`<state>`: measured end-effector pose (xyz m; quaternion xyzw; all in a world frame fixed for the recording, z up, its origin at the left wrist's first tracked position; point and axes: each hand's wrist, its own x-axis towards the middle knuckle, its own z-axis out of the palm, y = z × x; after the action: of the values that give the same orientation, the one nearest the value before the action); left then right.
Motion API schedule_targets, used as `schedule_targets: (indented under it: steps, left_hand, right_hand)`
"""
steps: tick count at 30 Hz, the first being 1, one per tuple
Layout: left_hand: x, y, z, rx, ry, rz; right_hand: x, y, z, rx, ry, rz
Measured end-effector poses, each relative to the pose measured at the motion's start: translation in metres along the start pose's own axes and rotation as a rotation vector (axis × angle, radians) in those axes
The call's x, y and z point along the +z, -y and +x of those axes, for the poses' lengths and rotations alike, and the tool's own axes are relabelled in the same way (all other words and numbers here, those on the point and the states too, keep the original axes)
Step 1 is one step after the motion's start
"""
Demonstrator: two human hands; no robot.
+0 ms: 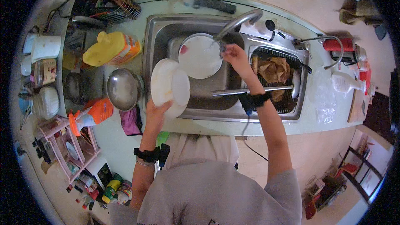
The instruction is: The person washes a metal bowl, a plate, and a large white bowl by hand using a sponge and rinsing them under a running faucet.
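Note:
My left hand (157,111) grips the near rim of a white bowl (168,84), tilted on its side over the left part of the steel sink (215,97). Beside it in the basin is a round white plate (203,59) with a dark red mark near its left edge. My right hand (234,54) is at the plate's right rim, fingers curled on a small dark object (222,50) too blurred to name. The curved faucet (237,22) ends just above the plate. Across the basin's right edge lies a long metal handle (250,91), passing under my right wrist.
A drain rack (256,51) with crumpled brown paper (275,70) fills the right basin. To the left stand a steel bowl (123,89), a yellow jug (109,50) and an orange spray bottle (97,114). A dark-handled tool (215,5) lies behind the sink. A cable (254,150) hangs near my right arm.

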<state>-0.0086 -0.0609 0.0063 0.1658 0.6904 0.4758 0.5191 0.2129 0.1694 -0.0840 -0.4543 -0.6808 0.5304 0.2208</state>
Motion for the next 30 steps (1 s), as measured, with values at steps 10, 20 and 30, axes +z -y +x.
schedule_targets:
  steps: [10,20,30]
  left_hand:
    - [-0.013,0.001,0.011,0.003,0.088,-0.099]
    - [-0.011,-0.014,0.016,0.070,0.214,0.054]
    - [-0.009,-0.014,0.023,0.049,0.310,-0.273]
  right_hand:
    - [0.021,0.034,0.013,0.277,0.113,0.970]
    - [0.090,0.124,-0.032,-0.213,0.132,0.173]
    - [0.109,0.150,-0.045,-0.524,0.064,-0.183]
